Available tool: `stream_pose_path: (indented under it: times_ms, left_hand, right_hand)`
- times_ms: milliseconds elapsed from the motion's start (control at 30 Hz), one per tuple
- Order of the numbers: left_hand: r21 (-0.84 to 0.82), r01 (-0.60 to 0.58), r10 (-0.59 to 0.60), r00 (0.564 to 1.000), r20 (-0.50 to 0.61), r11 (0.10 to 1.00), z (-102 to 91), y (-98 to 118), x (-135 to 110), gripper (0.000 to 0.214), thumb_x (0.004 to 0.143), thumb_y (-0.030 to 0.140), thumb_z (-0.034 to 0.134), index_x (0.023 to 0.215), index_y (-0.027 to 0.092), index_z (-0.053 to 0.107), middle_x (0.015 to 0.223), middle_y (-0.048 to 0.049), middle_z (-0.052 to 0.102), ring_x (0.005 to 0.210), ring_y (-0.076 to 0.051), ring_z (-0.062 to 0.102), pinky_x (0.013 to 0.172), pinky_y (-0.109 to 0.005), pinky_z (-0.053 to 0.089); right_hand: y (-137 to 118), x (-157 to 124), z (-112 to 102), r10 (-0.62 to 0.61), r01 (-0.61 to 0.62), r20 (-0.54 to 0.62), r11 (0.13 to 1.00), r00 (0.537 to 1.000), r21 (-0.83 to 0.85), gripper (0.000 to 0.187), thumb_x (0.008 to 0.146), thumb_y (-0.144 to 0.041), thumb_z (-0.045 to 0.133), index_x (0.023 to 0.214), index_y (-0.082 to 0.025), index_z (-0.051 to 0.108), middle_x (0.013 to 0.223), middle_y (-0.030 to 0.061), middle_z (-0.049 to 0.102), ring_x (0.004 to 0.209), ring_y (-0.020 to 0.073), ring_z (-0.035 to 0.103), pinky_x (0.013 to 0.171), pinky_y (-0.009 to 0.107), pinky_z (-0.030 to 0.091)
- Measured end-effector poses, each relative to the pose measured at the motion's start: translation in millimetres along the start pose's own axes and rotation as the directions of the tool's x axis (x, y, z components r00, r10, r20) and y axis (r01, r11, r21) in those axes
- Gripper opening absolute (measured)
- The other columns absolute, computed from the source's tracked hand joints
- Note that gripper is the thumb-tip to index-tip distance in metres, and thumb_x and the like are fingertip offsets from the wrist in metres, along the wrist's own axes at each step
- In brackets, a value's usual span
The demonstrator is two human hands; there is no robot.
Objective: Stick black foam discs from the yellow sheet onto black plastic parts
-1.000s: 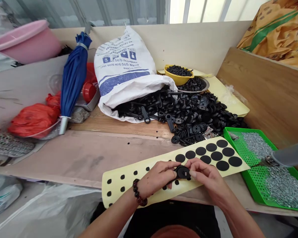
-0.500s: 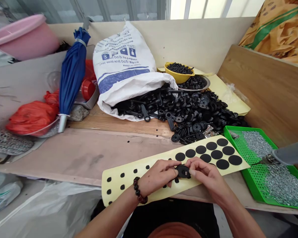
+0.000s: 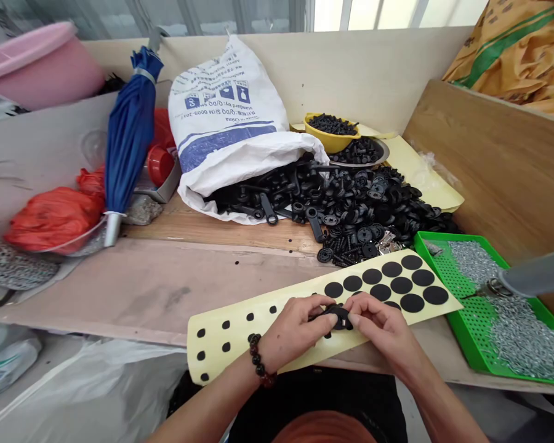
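Between both hands is a small round black plastic part (image 3: 338, 316), held just above a pale yellow sticker sheet (image 3: 240, 360). My left hand (image 3: 300, 323), with a beaded bracelet at its wrist, grips the part's left side, thumb across its face. Closed on the right edge is my right hand (image 3: 378, 320), thumb and fingers pinching. Fingers cover much of the part. Large black round stickers (image 3: 401, 285) fill the sheet's right end; small black dots run along its left.
Behind the sheet a heap of black plastic parts (image 3: 360, 203) spills from a white sack (image 3: 231, 104). A green tray (image 3: 471, 344) of small metal pieces stands right, under a grey tool (image 3: 535, 278). A yellow bowl (image 3: 330, 141) sits at the back; a blue umbrella (image 3: 132, 132) leans left.
The round black part has tilted in the fingers, and my left thumb has moved further over its face. The whole view has shifted slightly.
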State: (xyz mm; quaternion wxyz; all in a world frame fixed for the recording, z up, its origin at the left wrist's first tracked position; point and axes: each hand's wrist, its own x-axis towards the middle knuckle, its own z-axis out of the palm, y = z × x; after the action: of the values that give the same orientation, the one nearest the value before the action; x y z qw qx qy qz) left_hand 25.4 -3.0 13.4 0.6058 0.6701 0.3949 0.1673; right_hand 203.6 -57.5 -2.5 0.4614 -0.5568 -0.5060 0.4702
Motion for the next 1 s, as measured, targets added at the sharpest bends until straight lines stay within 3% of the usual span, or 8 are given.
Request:
stream_pose_path:
  times_ms: [167,300,400,600,800,1000]
  left_hand:
    - [0.183,-0.069,0.088,0.991,-0.098,0.981,4.5,0,-5,0.025,0.081,0.028,0.051,0.099,0.016,0.065,0.062,0.0018,0.055,0.057,-0.011,0.045,0.055,-0.020,0.034]
    - [0.278,-0.059,0.095,0.988,-0.118,0.959,6.2,2,-8,0.023,0.079,0.023,0.051,0.096,0.017,0.065,0.058,0.0036,0.052,0.056,-0.012,0.045,0.055,-0.021,0.034]
    - [0.276,-0.053,0.089,0.989,-0.118,0.960,6.8,1,-9,0.025,0.079,0.022,0.049,0.098,0.018,0.066,0.061,0.0028,0.056,0.057,-0.012,0.049,0.057,-0.021,0.036]
    - [0.179,0.000,0.014,0.997,-0.078,0.984,6.1,1,-2,0.025,0.081,0.035,0.052,0.093,0.017,0.064,0.057,0.0022,0.057,0.053,-0.013,0.056,0.053,-0.021,0.040]
    - [0.113,-0.015,0.028,0.993,-0.114,0.994,7.9,-5,0,0.018,0.080,0.031,0.053,0.088,0.017,0.062,0.050,0.0052,0.049,0.046,-0.010,0.049,0.047,-0.018,0.038]
    - [0.050,-0.024,0.030,0.990,-0.136,0.998,7.7,-9,-2,0.018,0.080,0.031,0.054,0.087,0.016,0.060,0.051,0.0047,0.048,0.045,-0.009,0.048,0.045,-0.017,0.037]
  right_hand:
    - [-1,-2,3,-0.042,0.041,-0.007,0.992,0.999,-0.119,0.013,0.075,-0.025,0.055,0.063,-0.019,0.053,0.075,0.0040,0.057,0.071,0.0171,0.054,0.061,0.026,0.044]
    - [-2,-3,5,-0.077,0.075,-0.007,0.982,0.997,-0.172,0.014,0.076,-0.024,0.053,0.063,-0.019,0.053,0.072,0.0032,0.056,0.067,0.0158,0.053,0.059,0.025,0.043]
    - [0,-4,6,-0.061,0.060,0.000,0.985,0.998,-0.164,0.013,0.076,-0.024,0.053,0.064,-0.019,0.052,0.070,0.0025,0.055,0.065,0.0150,0.052,0.058,0.025,0.043]
    - [5,-5,7,-0.043,0.042,-0.004,0.989,0.999,-0.143,0.011,0.075,-0.022,0.056,0.064,-0.019,0.054,0.068,0.0007,0.054,0.063,0.0142,0.050,0.057,0.025,0.041]
    - [-1,-8,3,0.072,-0.073,0.030,0.996,0.997,0.049,0.017,0.077,-0.030,0.060,0.066,-0.017,0.062,0.072,0.0015,0.058,0.067,0.0142,0.052,0.062,0.025,0.041]
    - [1,-11,2,0.229,-0.233,0.052,0.914,0.972,0.333,0.024,0.076,-0.039,0.066,0.077,-0.016,0.072,0.073,0.0041,0.065,0.070,0.0157,0.058,0.071,0.028,0.045]
